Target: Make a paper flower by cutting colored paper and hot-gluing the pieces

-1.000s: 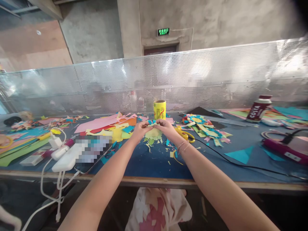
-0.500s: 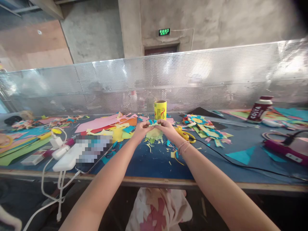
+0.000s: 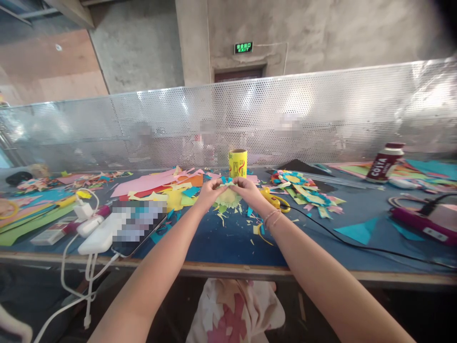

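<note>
Head camera view: two bare hands are meeting above a dark blue tabletop [image 3: 224,250], their fingertips nearly touching. The left hand [image 3: 210,194] is pinching one end of a small, bright blue and pale folded paper piece [image 3: 227,180], thumb against fingers; the right hand [image 3: 246,191] is pinching its other end in the same way, and a thin bracelet is circling that wrist. The folded piece is sitting between the two hands, in front of an upright yellow cylindrical roll with printed markings [image 3: 237,164]. Just below the fingertips, a pale yellow-green paper round with a fringed edge [image 3: 228,200] is showing; whether it is resting on the tabletop or hanging from the fingers, I cannot tell.

Beside the right wrist, a yellow plastic tool [image 3: 266,193] is lying partly hidden, and a black cable [image 3: 335,233] is running from near it toward the right edge. Farther right, a multicoloured layered paper rosette [image 3: 293,178] is lying near the tool, and a dark maroon bottle with white lettering [image 3: 382,166] is standing well apart. On the left, pink paper sheets [image 3: 150,184] are spreading across the tabletop, and a black-edged phone [image 3: 124,248] is lying beside a white power bank [image 3: 98,240].
</note>
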`<state>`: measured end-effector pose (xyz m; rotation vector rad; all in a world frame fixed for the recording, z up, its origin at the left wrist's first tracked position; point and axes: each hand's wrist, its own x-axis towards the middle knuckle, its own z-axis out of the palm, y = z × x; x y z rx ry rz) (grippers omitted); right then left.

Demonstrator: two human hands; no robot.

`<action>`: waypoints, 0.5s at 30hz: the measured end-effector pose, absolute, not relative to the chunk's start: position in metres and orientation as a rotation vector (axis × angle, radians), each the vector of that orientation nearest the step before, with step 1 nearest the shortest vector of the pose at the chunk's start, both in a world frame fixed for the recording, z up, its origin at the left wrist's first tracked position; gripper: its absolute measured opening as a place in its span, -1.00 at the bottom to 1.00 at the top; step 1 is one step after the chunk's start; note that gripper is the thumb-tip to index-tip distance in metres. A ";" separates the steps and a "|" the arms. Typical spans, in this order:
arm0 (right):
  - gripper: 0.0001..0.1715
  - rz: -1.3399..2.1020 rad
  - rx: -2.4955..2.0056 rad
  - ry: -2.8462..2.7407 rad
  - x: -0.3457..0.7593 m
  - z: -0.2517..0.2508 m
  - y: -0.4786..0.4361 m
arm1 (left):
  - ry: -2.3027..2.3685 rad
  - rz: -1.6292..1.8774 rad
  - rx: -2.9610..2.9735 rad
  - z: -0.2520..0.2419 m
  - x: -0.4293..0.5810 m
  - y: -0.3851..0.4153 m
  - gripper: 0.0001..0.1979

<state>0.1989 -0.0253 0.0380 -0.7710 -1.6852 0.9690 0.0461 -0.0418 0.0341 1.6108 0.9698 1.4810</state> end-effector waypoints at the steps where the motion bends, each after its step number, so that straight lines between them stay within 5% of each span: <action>1: -0.62 0.977 -0.768 -1.686 0.199 0.038 -0.025 | 0.965 1.479 1.608 0.034 0.046 -0.042 -0.68; 15: -0.66 0.942 -0.770 -1.653 0.201 0.034 -0.018 | 0.984 1.531 1.468 0.031 0.047 -0.037 -0.61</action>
